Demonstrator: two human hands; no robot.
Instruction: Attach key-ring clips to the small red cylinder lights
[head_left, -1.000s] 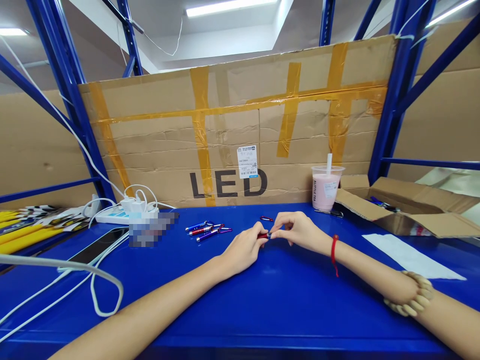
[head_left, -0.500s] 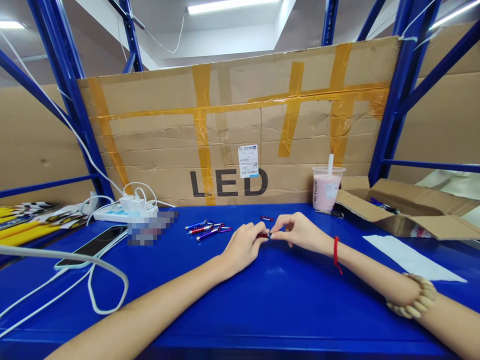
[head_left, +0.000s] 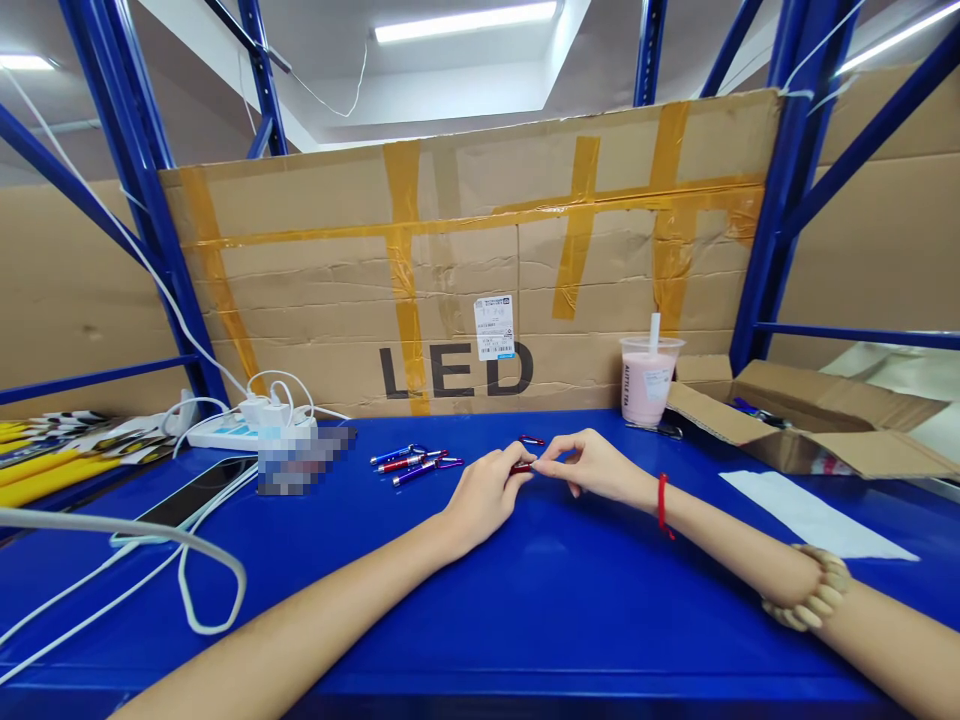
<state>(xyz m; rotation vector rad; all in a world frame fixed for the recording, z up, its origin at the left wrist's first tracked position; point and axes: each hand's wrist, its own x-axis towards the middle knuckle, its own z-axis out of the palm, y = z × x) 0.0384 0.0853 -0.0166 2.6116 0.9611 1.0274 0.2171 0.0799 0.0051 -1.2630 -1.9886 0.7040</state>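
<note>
Near the middle of the blue table (head_left: 555, 620), my left hand (head_left: 486, 500) is closed on a small dark red tube (head_left: 522, 468). My right hand (head_left: 596, 465) pinches at the tube's right end, its fingertips almost against those of my left hand. What lies between the right fingertips is too small to make out. A small red clip (head_left: 532, 440) lies just behind my hands. To the left of my left hand, several slim metal pens with clips, blue, red (head_left: 401, 464) and purple (head_left: 420, 472), lie close together.
At the back right stand a cup of pink drink (head_left: 645, 385) and an open cardboard box (head_left: 817, 420). A white paper sheet (head_left: 817, 515) lies nearer. At left are a phone (head_left: 191, 495), white cables and a power strip (head_left: 225, 432). Cardboard (head_left: 337, 290) walls the back.
The view has shifted slightly. My right fingertips have closed further in on the tube's end, and the dark piece that showed between them is now hidden. My left hand keeps its grip.
</note>
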